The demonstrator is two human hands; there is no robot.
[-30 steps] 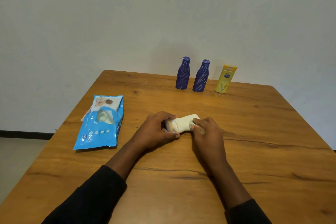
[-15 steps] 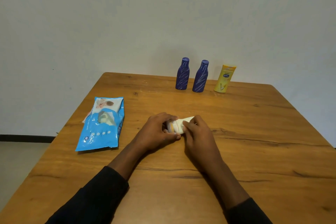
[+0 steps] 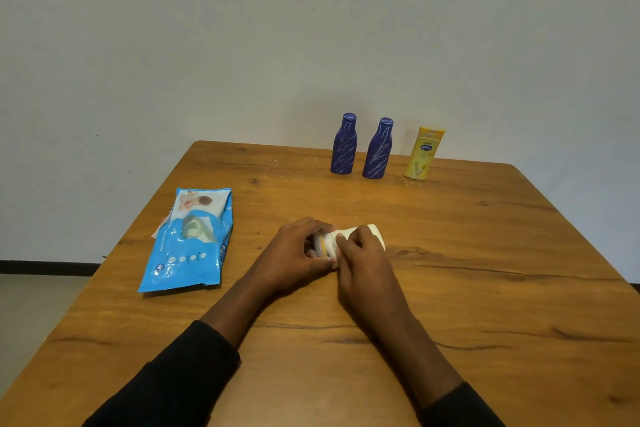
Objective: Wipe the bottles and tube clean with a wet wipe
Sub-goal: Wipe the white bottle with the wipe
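A cream tube (image 3: 375, 236) with a yellow band lies on its side at the middle of the wooden table (image 3: 485, 288). My left hand (image 3: 294, 253) grips its cap end. My right hand (image 3: 363, 256) lies over the tube's body, fingertips curled down close to the cap, pressing a small white wet wipe (image 3: 341, 236) that barely shows. Two dark blue bottles (image 3: 343, 144) (image 3: 378, 148) and a yellow bottle (image 3: 424, 153) stand upright in a row at the table's far edge.
A blue pack of wet wipes (image 3: 188, 241) lies flat to the left of my hands, near the table's left edge. A pale wall rises just behind the bottles. Floor shows beyond the left edge.
My right hand has slid left along the tube, from its far end toward the cap, uncovering the tube's right end. The left hand has kept its grip.
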